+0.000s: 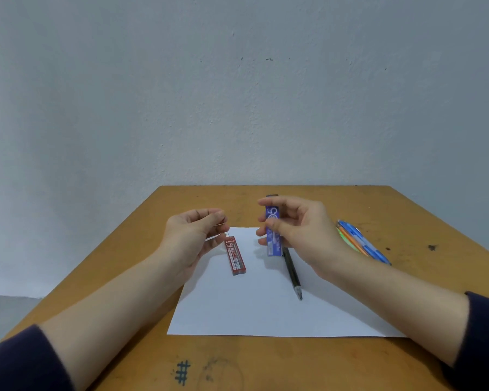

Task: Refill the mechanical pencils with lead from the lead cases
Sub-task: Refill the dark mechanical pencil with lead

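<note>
1. The left hand point(192, 235) presses thumb and forefinger together, seemingly pinching a thin lead point(228, 231) that is too faint to be sure of.
2. Just below those fingertips, the red lead case point(235, 256) lies on paper point(266, 311).
3. The right hand point(294, 230) has its fingers clamped round the blue lead case point(273, 214); its cap is hidden.
4. Under those fingers lies the black pencil point(292, 275), top end covered.
5. Judged step: lead drawn out. Next: put the case down, lift the pencil and thread the lead in gently.
</note>
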